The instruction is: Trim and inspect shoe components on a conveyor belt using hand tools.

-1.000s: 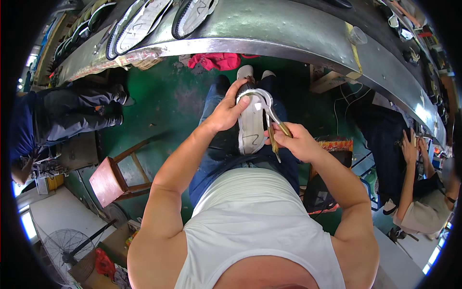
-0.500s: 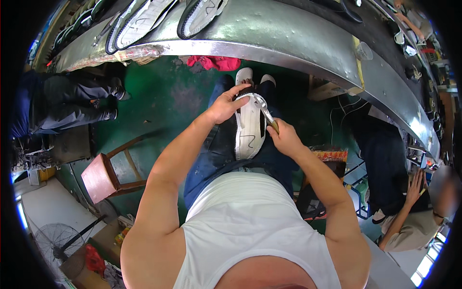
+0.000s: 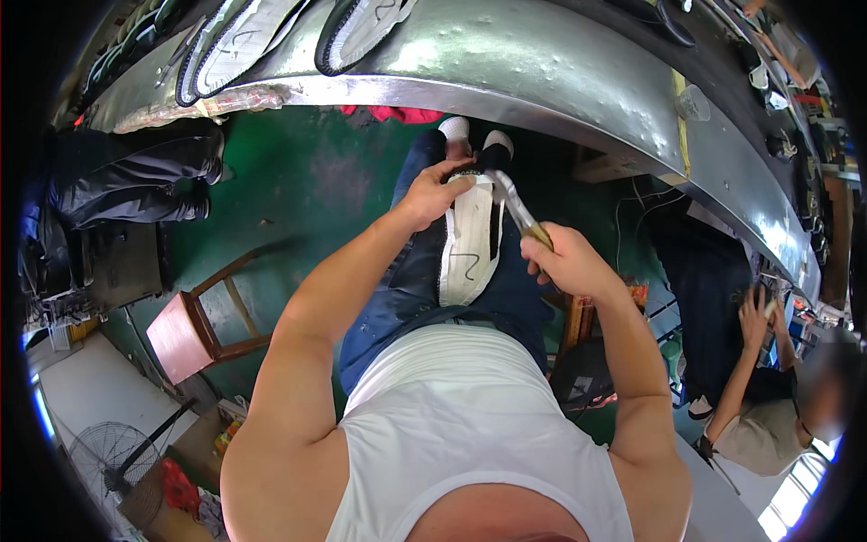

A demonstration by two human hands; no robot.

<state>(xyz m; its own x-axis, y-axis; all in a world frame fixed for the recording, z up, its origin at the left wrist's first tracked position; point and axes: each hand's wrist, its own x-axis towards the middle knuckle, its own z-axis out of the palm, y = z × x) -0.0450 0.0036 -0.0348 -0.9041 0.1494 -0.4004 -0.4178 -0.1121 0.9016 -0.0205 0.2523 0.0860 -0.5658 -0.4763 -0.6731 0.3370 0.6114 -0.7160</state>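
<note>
An unfinished shoe (image 3: 468, 248) lies bottom up across my lap, its pale underside bearing a dark curved mark and its edges dark. My left hand (image 3: 430, 194) grips its far end, the thumb on the underside and the fingers over the dark rim. In my right hand (image 3: 574, 260) is a pair of metal lasting pliers (image 3: 517, 208) with a yellowish-brown handle, held at a slant. The head of the pliers is beside the shoe's far right edge; whether it touches is unclear.
A curved metal bench (image 3: 506, 68) runs ahead, with several similar shoes (image 3: 248, 50) at its left. A wooden stool (image 3: 194, 334) and a fan (image 3: 113, 470) stand at left. One person's legs (image 3: 135, 172) show at far left; another person (image 3: 768, 425) works at right.
My right hand and the pliers have moved slightly right and away from the shoe's far end. My left hand still grips the shoe. The person at right has shifted their hands.
</note>
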